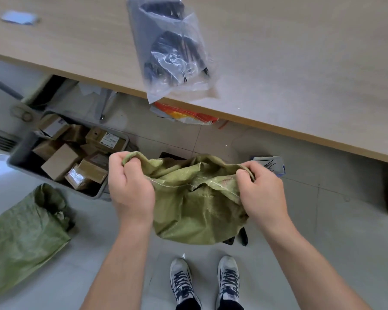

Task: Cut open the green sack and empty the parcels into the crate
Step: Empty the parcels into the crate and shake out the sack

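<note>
A crumpled green woven sack [195,204] hangs above the floor in front of me, held at its top edge by both hands. My left hand [130,186] grips the sack's left corner and my right hand [261,191] grips its right corner. To the left on the floor stands a grey crate [20,162] holding several brown cardboard parcels [61,161]. The inside of the sack is hidden by its folds.
A second green sack [23,238] lies flat on the floor at lower left. A wooden table [300,63] spans the top, with a clear bag of black cable ties [173,48] at its edge. An orange-white bag [186,116] lies under the table. My shoes [205,280] are below.
</note>
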### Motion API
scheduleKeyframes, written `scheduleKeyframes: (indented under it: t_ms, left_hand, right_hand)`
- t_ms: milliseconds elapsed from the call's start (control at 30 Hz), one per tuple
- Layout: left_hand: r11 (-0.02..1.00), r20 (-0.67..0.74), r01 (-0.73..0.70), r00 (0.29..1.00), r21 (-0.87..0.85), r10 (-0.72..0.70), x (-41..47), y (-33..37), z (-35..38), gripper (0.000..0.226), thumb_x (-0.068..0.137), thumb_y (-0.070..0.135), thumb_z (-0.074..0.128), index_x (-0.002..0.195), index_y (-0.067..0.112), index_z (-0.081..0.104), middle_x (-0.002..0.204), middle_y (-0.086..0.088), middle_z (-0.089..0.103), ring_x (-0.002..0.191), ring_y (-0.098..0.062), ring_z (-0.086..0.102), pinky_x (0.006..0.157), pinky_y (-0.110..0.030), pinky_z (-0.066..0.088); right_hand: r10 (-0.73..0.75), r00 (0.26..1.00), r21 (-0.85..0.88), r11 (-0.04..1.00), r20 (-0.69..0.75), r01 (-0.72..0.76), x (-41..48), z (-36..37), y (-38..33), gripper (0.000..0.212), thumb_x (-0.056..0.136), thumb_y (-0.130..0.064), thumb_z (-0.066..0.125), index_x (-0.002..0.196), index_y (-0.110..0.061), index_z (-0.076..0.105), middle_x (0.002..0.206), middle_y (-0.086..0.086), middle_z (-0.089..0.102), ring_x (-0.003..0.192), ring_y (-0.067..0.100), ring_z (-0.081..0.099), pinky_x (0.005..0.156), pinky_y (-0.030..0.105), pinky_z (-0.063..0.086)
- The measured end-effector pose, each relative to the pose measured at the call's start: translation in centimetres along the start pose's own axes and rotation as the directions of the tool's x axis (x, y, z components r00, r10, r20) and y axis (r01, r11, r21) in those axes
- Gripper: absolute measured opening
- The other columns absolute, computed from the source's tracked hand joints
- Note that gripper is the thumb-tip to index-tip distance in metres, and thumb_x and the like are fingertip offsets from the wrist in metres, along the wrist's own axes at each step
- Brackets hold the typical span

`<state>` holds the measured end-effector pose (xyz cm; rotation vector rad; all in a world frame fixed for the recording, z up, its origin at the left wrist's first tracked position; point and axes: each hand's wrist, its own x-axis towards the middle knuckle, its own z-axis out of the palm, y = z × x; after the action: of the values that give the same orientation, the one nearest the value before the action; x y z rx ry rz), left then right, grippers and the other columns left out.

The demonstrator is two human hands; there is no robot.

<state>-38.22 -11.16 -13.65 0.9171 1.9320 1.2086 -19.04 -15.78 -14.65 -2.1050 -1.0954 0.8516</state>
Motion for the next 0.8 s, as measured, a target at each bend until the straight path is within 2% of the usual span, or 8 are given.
scheduleKeyframes:
  t_ms: [100,233,367,500,567,667,733,800]
  left_hand:
    - [0.997,0.020,0.059,0.998,0.056,-0.060,-0.2,0.3,0.2,0.013,0.081,0.025,0.041,0.073,0.030,0.049,0.070,0.011,0.052,0.083,-0.030,0.058,0.075,-0.040,0.044]
    - [0.997,-0.061,-0.063,0.996,-0.055,0.059,-0.7,1.5,-0.1,0.022,0.089,0.014,0.044,0.073,0.028,0.048,0.067,0.013,0.048,0.060,0.005,0.049,0.064,-0.016,0.040]
    - [0.999,0.013,0.035,0.999,0.029,-0.035,-0.5,1.6,0.7,0.019,0.090,0.016,0.042,0.076,0.027,0.048,0.069,0.012,0.051,0.062,0.002,0.049,0.066,-0.028,0.037]
    - [0.991,-0.074,-0.124,0.990,-0.057,0.119,0.0,2.2,-0.6,0.025,0.092,0.012,0.042,0.075,0.030,0.047,0.071,0.013,0.049,0.062,0.005,0.047,0.064,-0.016,0.039]
    - [0.998,-0.054,-0.054,0.997,-0.030,0.052,0.3,2.4,-0.2,0.023,0.091,0.016,0.042,0.075,0.031,0.047,0.072,0.012,0.050,0.067,0.000,0.049,0.068,-0.022,0.041]
    - [0.998,-0.045,-0.051,0.998,-0.023,0.050,-0.6,2.5,-0.4,0.020,0.089,0.017,0.042,0.075,0.030,0.048,0.070,0.013,0.051,0.068,-0.003,0.052,0.068,-0.025,0.041]
    - [0.990,-0.087,-0.106,0.991,-0.093,0.098,-0.7,3.3,-0.7,0.024,0.091,0.012,0.042,0.075,0.029,0.048,0.069,0.013,0.049,0.058,0.005,0.048,0.062,-0.016,0.040]
    - [0.991,-0.095,-0.062,0.994,-0.115,0.051,0.5,2.8,-0.4,0.022,0.089,0.015,0.042,0.074,0.030,0.048,0.067,0.014,0.050,0.059,0.004,0.048,0.066,-0.020,0.041]
  right_hand:
    - [0.053,0.998,-0.081,0.995,0.033,-0.051,0.0,0.0,0.4,0.023,0.090,-0.012,0.048,0.073,-0.016,0.064,0.067,-0.006,0.062,0.070,0.014,0.054,0.053,0.012,0.037]
    - [-0.054,0.998,-0.023,0.998,-0.019,0.054,-0.4,-0.6,-0.9,0.021,0.089,-0.013,0.050,0.075,-0.014,0.065,0.066,-0.002,0.064,0.074,0.013,0.055,0.057,0.019,0.039]
    - [0.026,0.998,-0.104,0.994,0.048,-0.021,0.3,-0.2,-0.9,0.023,0.090,-0.012,0.046,0.077,-0.007,0.063,0.070,0.003,0.063,0.067,0.016,0.049,0.054,0.012,0.037]
    - [-0.059,0.998,-0.056,0.997,-0.023,0.058,-0.1,-1.5,-1.7,0.022,0.089,-0.015,0.048,0.074,-0.011,0.062,0.064,0.003,0.062,0.070,0.017,0.055,0.057,0.024,0.042]
    - [-0.006,1.000,-0.087,0.996,-0.002,0.006,0.6,-1.4,-1.7,0.023,0.090,-0.016,0.046,0.076,-0.006,0.062,0.070,0.008,0.064,0.071,0.023,0.055,0.060,0.033,0.044]
    - [-0.057,0.997,-0.128,0.990,0.043,0.062,-0.1,-1.4,-1.7,0.023,0.090,-0.014,0.046,0.073,-0.008,0.061,0.067,0.004,0.063,0.068,0.017,0.053,0.054,0.020,0.037]
    - [-0.079,0.997,-0.095,0.992,0.008,0.079,-0.6,-1.9,-2.3,0.022,0.088,-0.014,0.047,0.071,-0.011,0.061,0.063,0.002,0.061,0.070,0.018,0.053,0.054,0.021,0.037]
    - [-0.028,0.999,-0.094,0.995,-0.019,0.026,0.5,-2.0,-2.1,0.023,0.089,-0.015,0.046,0.073,-0.007,0.060,0.064,0.004,0.060,0.066,0.019,0.052,0.057,0.029,0.039]
